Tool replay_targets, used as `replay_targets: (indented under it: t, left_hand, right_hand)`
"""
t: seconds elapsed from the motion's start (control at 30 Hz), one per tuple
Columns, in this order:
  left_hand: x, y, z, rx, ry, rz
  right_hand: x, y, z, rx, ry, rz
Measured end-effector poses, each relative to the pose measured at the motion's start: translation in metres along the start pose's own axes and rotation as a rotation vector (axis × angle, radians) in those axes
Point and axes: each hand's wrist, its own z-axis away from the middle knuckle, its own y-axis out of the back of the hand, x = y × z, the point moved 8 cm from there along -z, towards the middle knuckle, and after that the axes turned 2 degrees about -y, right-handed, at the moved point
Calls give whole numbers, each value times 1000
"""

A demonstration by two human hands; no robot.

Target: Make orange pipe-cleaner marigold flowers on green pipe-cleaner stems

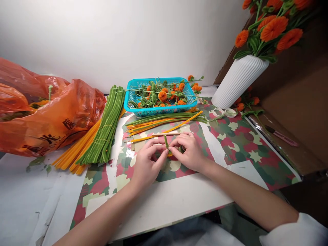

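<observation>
In the middle of the mat, my left hand (150,160) and my right hand (188,150) meet, fingertips pinched together. Between them is a small pipe-cleaner piece, with a green pipe cleaner (166,140) standing up and a bit of orange (169,154) below. Both hands are closed on it, and the fingers hide much of its shape. Just beyond the hands lie a loose orange pipe cleaner (142,138) and a thin wooden stick (164,134). Further back is a loose pile of green and orange pipe cleaners (143,127).
A blue basket (160,110) of pipe-cleaner flowers stands at the back. Left are a green pipe-cleaner bundle (104,133), an orange bundle (69,153) and an orange plastic bag (48,119). Right are a white vase (238,80), tape rolls (224,112) and a pink-handled cutter (285,138).
</observation>
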Motion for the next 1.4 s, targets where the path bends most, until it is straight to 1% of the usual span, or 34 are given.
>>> replay_targets:
  t: [0.13, 0.27, 0.37, 0.5, 0.67, 0.73, 0.9, 1.0, 1.1, 1.3, 1.4]
  left_hand:
    - [-2, -4, 1, -23, 6, 57]
    - [-7, -12, 3, -67, 68, 183]
    - [-10, -15, 4, -78, 121, 256]
    - [-11, -14, 5, -83, 149, 269]
    - [-11, -15, 3, -120, 190, 334]
    - [-12, -15, 3, -131, 209, 367]
    - [-18, -19, 4, -138, 254, 503]
    - [-20, -19, 4, -105, 252, 558]
    - [-20, -22, 3, -121, 256, 601]
    - [-23, -18, 2, -98, 326, 643]
    - [-24, -17, 3, -105, 354, 662]
  right_hand:
    - [0, 3, 0, 51, -19, -28]
    - [1, 4, -1, 62, -49, -66]
    - [2, 4, -2, 36, -69, -80]
    - [5, 2, -3, -8, -82, -116]
    - [3, 0, -5, -63, -24, -138]
    - [3, 0, -5, -70, -25, -145]
    - [7, 3, -5, -53, -92, -201]
    - [10, 2, -5, -74, -141, -259]
    - [12, 3, -5, -88, -169, -282]
    - [15, 2, -4, -197, -267, -364]
    - [11, 4, -5, -216, -231, -369]
